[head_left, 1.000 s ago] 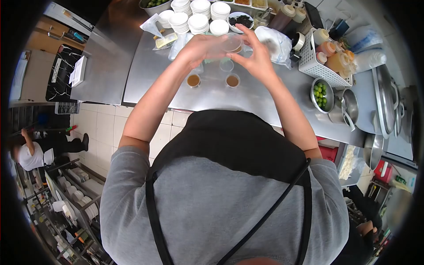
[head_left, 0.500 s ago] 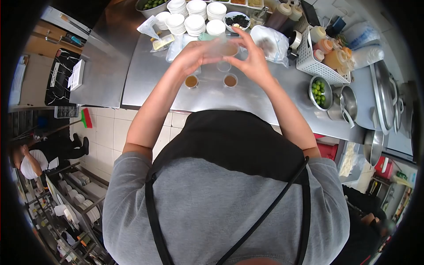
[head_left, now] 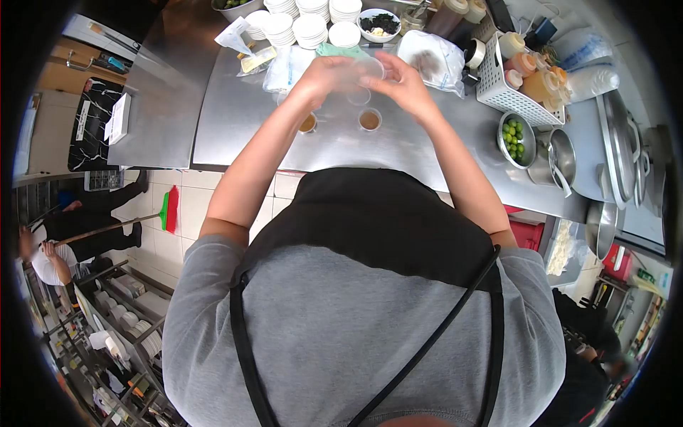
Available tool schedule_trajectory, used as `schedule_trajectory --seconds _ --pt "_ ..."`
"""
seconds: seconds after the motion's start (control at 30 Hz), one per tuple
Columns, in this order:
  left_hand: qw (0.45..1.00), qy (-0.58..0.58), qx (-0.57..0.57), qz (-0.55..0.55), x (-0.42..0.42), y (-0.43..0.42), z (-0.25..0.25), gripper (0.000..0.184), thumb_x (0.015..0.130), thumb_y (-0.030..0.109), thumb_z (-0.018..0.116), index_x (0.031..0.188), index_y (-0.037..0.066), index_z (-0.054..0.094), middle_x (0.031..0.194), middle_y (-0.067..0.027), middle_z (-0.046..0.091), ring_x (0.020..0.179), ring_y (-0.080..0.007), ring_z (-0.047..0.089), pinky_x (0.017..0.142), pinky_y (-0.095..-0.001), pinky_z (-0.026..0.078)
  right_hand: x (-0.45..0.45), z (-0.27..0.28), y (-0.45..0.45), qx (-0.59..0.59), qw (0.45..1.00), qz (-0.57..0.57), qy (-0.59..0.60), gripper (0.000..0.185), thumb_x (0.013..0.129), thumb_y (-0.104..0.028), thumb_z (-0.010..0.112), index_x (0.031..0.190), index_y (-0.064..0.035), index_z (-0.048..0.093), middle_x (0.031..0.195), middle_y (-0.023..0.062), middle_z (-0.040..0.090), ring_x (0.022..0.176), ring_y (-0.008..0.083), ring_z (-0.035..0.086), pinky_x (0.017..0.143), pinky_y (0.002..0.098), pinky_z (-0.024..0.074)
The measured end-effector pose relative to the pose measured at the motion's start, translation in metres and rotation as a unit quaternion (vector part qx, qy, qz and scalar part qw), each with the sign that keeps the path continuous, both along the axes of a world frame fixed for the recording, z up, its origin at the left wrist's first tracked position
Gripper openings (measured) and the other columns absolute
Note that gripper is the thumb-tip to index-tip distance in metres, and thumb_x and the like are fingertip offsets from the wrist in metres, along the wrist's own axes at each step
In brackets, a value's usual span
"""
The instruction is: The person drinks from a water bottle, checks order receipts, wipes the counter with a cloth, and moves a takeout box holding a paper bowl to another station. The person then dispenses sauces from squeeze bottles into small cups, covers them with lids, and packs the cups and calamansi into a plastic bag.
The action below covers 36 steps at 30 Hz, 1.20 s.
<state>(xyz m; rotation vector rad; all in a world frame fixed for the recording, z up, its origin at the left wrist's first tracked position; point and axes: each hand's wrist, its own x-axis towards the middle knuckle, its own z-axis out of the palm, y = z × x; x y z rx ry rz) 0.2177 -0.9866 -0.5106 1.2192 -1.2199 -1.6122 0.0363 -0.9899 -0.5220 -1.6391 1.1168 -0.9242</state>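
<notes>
Above the steel counter, both hands are raised close together around a small clear plastic cup (head_left: 373, 69), which looks blurred. My right hand (head_left: 404, 84) has its thumb and fingers closed on the right side of it. On the other side, my left hand (head_left: 326, 77) reaches toward it, its fingertips smeared by motion. Below them stands a small clear cup of brown sauce (head_left: 369, 120). A second sauce cup (head_left: 308, 124) is partly covered by my left forearm. Another clear round cup or lid (head_left: 358, 97) lies just under the hands.
Stacked white dishes (head_left: 310, 32) and a bowl of dark and pale pieces (head_left: 379, 25) line the back. A plastic bag (head_left: 432, 61), a white basket of bottles (head_left: 498, 92) and a bowl of limes (head_left: 514, 139) are rightward. At left, a person holds a broom (head_left: 168, 210).
Both hands have shifted slightly, and the clear cup between them shows more plainly. The view has moved a little. At left, the person's broom has swung toward the counter side.
</notes>
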Motion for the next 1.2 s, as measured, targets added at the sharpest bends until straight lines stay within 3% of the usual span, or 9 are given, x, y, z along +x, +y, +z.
schedule_trajectory --seconds 0.03,0.1,0.2,0.6,0.83,0.9,1.03,1.13,1.2 --pt "1.0 -0.017 0.0 -0.007 -0.001 0.001 0.001 0.031 0.079 0.019 0.064 0.099 -0.005 0.057 0.09 -0.0079 0.061 0.08 -0.0127 0.059 0.075 -0.0253 0.049 0.0 -0.003 -0.003 0.0 1.0 -0.001 -0.001 0.062 0.07 -0.032 0.071 0.117 0.0005 0.046 0.102 0.016 0.059 0.098 0.0247 0.056 0.079 0.0333 0.0455" --pt "0.999 -0.034 -0.002 -0.017 -0.003 0.003 -0.001 0.031 0.078 0.018 0.065 0.099 -0.004 0.058 0.09 -0.0077 0.061 0.08 -0.0128 0.059 0.075 -0.026 0.049 -0.001 -0.007 -0.008 0.192 0.98 -0.001 -0.055 0.041 0.076 -0.034 0.067 0.098 -0.0007 0.058 0.089 0.0056 0.061 0.079 0.0114 0.055 0.071 0.0252 0.0447" --pt "0.998 -0.046 -0.052 -0.001 -0.005 0.006 -0.015 0.031 0.076 0.015 0.066 0.099 -0.003 0.058 0.09 -0.0078 0.062 0.081 -0.0134 0.059 0.072 -0.0264 0.048 0.003 -0.018 -0.01 0.199 0.979 -0.023 -0.04 0.034 0.076 -0.036 0.066 0.083 -0.0038 0.06 0.08 0.0038 0.062 0.074 0.0096 0.055 0.065 0.0224 0.0435" --pt "0.998 -0.031 0.052 0.031 -0.006 0.023 -0.028 0.028 0.074 0.015 0.067 0.094 -0.002 0.059 0.085 -0.0075 0.062 0.077 -0.0133 0.059 0.071 -0.026 0.047 0.011 -0.047 0.001 0.205 0.978 -0.045 -0.005 0.032 0.075 -0.035 0.068 0.076 -0.0042 0.058 0.068 0.0029 0.058 0.057 0.0084 0.049 0.052 0.0214 0.0397" --pt "0.993 -0.032 0.111 0.008 0.011 0.059 -0.063 0.027 0.076 0.017 0.066 0.093 -0.003 0.06 0.083 -0.0064 0.062 0.073 -0.0116 0.059 0.066 -0.0235 0.048 -0.005 -0.052 0.024 0.13 0.99 0.034 0.035 0.04 0.073 -0.037 0.067 0.09 -0.001 0.061 0.08 0.0068 0.06 0.073 0.0148 0.056 0.067 0.0264 0.0452" --pt "0.988 -0.115 0.1 -0.037 0.014 0.075 -0.078 0.026 0.077 0.017 0.065 0.092 -0.004 0.061 0.081 -0.0071 0.062 0.071 -0.0108 0.059 0.064 -0.0228 0.048 -0.014 -0.057 0.035 -0.151 0.966 0.007 0.21 0.047 0.07 -0.034 0.069 0.104 -0.003 0.058 0.097 0.01 0.057 0.093 0.0242 0.054 0.08 0.0338 0.0434" --pt "0.99 -0.12 0.072 -0.021 0.004 0.083 -0.099 0.025 0.076 0.01 0.063 0.092 -0.009 0.06 0.074 -0.0102 0.062 0.061 -0.0125 0.059 0.056 -0.0228 0.05 -0.014 -0.069 0.044 -0.118 0.928 0.048 0.349 0.051 0.065 -0.028 0.071 0.108 -0.005 0.053 0.108 0.0119 0.051 0.103 0.0315 0.048 0.085 0.039 0.0403" --pt "0.984 -0.174 0.026 -0.01 -0.004 0.078 -0.103 0.024 0.077 0.01 0.061 0.094 -0.007 0.061 0.077 -0.0113 0.062 0.066 -0.0111 0.059 0.058 -0.0246 0.049 -0.017 -0.073 0.038 -0.158 0.929 0.047 0.331 0.052 0.063 -0.022 0.072 0.107 -0.0052 0.05 0.107 0.0105 0.051 0.1 0.0312 0.05 0.082 0.0388 0.0421" --pt "0.912 -0.355 -0.207 0.021 -0.008 0.075 -0.102 0.024 0.078 0.011 0.061 0.095 -0.006 0.06 0.083 -0.0139 0.062 0.074 -0.013 0.059 0.066 -0.0286 0.048 -0.02 -0.058 0.035 -0.147 0.957 0.016 0.249 0.045 0.064 -0.023 0.068 0.103 -0.0083 0.052 0.105 0.012 0.053 0.096 0.0306 0.052 0.081 0.0379 0.0432"
